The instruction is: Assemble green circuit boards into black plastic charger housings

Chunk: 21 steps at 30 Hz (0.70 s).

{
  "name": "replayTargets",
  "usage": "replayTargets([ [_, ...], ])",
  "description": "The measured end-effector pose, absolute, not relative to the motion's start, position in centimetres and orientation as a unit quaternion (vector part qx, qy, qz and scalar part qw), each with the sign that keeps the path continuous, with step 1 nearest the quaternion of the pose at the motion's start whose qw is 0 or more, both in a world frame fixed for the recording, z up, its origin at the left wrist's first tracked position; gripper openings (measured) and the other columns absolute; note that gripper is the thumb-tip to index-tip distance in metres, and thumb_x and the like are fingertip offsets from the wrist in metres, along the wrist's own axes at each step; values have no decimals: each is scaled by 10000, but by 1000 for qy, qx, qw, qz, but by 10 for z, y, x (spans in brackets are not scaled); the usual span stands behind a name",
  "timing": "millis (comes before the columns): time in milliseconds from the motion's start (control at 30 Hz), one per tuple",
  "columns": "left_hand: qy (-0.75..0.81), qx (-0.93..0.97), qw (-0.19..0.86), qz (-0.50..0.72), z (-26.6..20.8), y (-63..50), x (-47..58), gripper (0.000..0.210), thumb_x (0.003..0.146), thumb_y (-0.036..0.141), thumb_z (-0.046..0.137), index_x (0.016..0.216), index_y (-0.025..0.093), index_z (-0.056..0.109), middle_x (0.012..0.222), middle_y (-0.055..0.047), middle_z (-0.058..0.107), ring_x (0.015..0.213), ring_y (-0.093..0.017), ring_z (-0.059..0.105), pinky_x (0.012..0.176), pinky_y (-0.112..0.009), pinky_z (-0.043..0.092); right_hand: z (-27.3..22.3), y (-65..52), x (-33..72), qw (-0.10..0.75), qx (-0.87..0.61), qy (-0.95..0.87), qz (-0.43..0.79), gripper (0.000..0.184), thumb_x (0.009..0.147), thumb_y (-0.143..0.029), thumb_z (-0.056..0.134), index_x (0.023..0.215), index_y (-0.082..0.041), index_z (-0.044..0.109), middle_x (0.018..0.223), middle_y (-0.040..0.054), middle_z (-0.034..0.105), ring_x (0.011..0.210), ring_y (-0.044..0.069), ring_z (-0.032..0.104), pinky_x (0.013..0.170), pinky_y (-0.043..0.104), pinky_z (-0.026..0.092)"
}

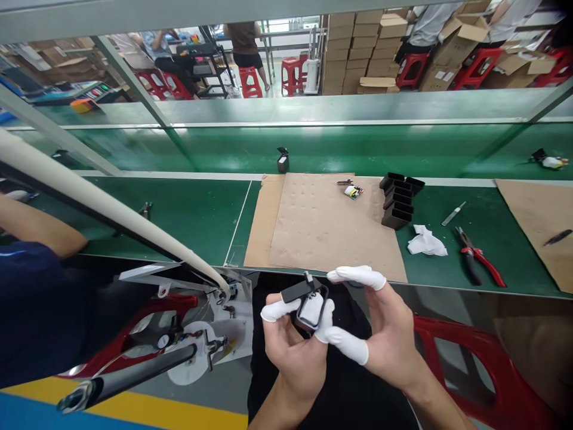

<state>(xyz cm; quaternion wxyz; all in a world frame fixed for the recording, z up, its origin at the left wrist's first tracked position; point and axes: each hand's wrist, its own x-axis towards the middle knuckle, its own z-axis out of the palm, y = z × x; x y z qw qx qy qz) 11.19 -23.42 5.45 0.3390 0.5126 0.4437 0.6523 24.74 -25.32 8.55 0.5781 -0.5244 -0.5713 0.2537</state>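
Above my lap, my left hand (295,346) grips a small black plastic case (303,292) between thumb and fingers. The case has a flap-like black piece along its top, and a white part shows inside its frame. White finger cots cover several fingertips on both hands. My right hand (380,322) is just to the right of the case, its thumb and fingers spread wide apart. The right thumb tip lies close to the left fingertips; whether they touch I cannot tell. Brown cardboard (331,233) covers the bench in front of me.
Black open housings (397,203) stand on the cardboard's right, near a small wired part (353,191). Further right lie crumpled tissue (427,240), a knife (453,214) and red-handled pliers (477,254). A black case (283,161) stands on the green belt. A co-worker's arm (40,227) is at left.
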Motion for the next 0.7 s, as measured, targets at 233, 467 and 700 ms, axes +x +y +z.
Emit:
replayTargets([
  [233, 342, 545, 489, 589, 58, -217, 95, 444, 743, 158, 988, 1073, 221, 697, 991, -13, 718, 826, -171, 773, 742, -268, 674, 71, -258, 263, 616, -478, -565, 271, 560, 854, -222, 865, 1377, -239, 667, 1214, 118, 751, 1111, 296, 747, 977, 491, 663],
  [467, 258, 587, 565, 519, 61, -202, 80, 412, 746, 244, 1001, 1086, 219, 770, 1017, -77, 748, 919, -239, 788, 793, -338, 690, 88, -252, 266, 570, -481, -595, 299, 540, 827, -303, 928, 1322, -265, 714, 1253, 123, 749, 1124, 312, 746, 937, 469, 663],
  [700, 241, 595, 578, 504, 64, -190, 73, 390, 713, 208, 1017, 1020, 208, 777, 1002, -85, 758, 869, -217, 779, 751, -297, 672, 111, -245, 270, 559, -384, -637, 367, 276, 878, -94, 804, 1058, -292, 739, 1236, 58, 762, 1106, 261, 750, 938, 479, 674],
])
